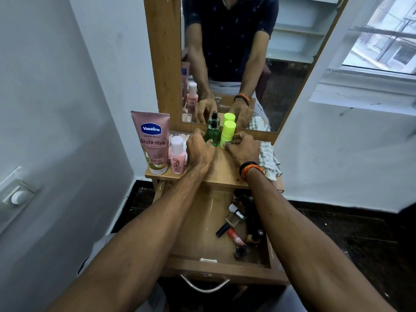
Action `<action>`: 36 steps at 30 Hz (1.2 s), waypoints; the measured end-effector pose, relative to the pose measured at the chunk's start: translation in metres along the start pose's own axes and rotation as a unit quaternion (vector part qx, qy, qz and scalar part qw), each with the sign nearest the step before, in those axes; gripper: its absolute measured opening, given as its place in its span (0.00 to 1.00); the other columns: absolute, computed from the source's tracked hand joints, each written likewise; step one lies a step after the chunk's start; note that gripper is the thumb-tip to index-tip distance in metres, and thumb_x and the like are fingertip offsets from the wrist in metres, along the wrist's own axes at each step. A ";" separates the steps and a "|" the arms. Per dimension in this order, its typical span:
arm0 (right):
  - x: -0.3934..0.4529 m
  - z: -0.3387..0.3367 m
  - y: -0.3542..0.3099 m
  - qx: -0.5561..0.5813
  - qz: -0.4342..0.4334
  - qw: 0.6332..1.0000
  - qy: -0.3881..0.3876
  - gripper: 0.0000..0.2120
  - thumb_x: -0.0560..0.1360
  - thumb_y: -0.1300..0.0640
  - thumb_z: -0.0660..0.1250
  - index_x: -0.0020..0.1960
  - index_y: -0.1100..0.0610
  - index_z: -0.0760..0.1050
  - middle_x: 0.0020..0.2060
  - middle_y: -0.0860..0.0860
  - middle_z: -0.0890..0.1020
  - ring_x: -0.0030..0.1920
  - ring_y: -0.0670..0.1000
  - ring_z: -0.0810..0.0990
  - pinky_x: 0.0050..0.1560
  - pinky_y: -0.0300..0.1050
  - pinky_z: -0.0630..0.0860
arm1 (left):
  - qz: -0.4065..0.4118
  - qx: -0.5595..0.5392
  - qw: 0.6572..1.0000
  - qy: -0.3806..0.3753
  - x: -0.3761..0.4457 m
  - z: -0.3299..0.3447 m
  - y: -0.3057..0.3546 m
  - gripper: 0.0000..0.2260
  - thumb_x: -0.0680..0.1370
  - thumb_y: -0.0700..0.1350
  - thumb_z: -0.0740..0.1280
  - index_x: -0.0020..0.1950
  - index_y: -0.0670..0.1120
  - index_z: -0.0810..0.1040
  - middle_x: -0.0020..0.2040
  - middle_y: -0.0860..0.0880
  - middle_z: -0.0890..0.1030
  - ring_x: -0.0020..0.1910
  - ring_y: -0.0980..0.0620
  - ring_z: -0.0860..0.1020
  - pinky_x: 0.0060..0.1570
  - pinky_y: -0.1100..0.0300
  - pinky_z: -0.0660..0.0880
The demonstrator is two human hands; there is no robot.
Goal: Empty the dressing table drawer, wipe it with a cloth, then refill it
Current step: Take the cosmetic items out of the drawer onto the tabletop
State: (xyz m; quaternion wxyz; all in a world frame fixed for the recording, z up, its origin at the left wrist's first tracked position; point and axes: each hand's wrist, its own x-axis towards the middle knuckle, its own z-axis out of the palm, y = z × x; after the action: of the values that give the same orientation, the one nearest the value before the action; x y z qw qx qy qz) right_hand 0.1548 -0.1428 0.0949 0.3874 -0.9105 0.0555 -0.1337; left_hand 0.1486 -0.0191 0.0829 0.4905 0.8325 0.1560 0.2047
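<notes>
Left hand: curled around green glass bottle, frame centre.
Right hand: closed on lime plastic bottle.
Nearby: checked cloth, right.

Both forearms are bare to the elbow. The right hand carries a stack of black and orange thread bands around the wrist just behind it. The left hand and its wrist wear nothing.

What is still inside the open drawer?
The drawer holds small cosmetics at its right side: a red tube, a black lipstick, a round pot. The right forearm covers part of that side.
</notes>
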 end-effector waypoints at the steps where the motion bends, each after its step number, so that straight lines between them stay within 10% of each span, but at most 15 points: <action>1: 0.000 0.000 0.000 -0.001 -0.001 1.000 0.000 0.15 0.68 0.52 0.79 0.52 0.54 0.83 0.44 0.48 0.86 0.47 0.48 0.83 0.53 0.50 0.81 | -0.001 0.000 1.000 0.003 -0.001 0.000 0.000 0.09 0.74 0.38 0.73 0.53 0.41 0.78 0.49 0.45 0.83 0.49 0.46 0.80 0.49 0.50 0.79; 11: -0.032 -0.033 0.002 0.076 -0.035 0.993 0.087 0.12 0.70 0.59 0.76 0.54 0.56 0.83 0.43 0.48 0.86 0.44 0.43 0.83 0.53 0.39 0.81 | 0.101 -0.035 0.994 0.029 -0.051 -0.011 0.013 0.07 0.73 0.36 0.68 0.48 0.43 0.72 0.46 0.47 0.75 0.44 0.49 0.73 0.43 0.55 0.72; 20: -0.133 -0.079 0.055 0.148 0.031 0.988 0.041 0.07 0.70 0.61 0.77 0.47 0.53 0.84 0.40 0.46 0.86 0.42 0.42 0.85 0.48 0.45 0.84 | 0.166 -0.027 0.954 -0.249 -0.125 -0.037 -0.015 0.06 0.74 0.38 0.73 0.44 0.47 0.78 0.39 0.53 0.80 0.35 0.58 0.76 0.34 0.71 0.72; 28: -0.193 -0.097 0.087 -0.006 0.005 0.999 -0.037 0.11 0.69 0.62 0.76 0.50 0.52 0.84 0.42 0.44 0.84 0.42 0.43 0.81 0.48 0.47 0.83 | 0.117 0.055 0.865 -0.485 -0.149 -0.051 -0.032 0.14 0.70 0.30 0.68 0.52 0.45 0.81 0.46 0.50 0.83 0.46 0.53 0.82 0.45 0.58 0.81; 36: -0.201 -0.095 0.094 -0.152 -0.021 0.979 -0.135 0.17 0.68 0.57 0.79 0.56 0.50 0.82 0.51 0.46 0.81 0.56 0.50 0.71 0.49 0.42 0.70 | 0.111 0.127 0.805 -0.568 -0.165 -0.050 -0.029 0.14 0.70 0.33 0.75 0.52 0.45 0.80 0.46 0.48 0.83 0.46 0.51 0.83 0.47 0.51 0.83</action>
State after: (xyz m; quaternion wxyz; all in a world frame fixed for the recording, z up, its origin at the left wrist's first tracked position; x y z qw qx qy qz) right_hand -0.0646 -0.2321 0.0499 0.2454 -0.9694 0.0035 -0.0071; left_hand -0.0208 -0.0440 0.0481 0.3551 0.8664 -0.2200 -0.2735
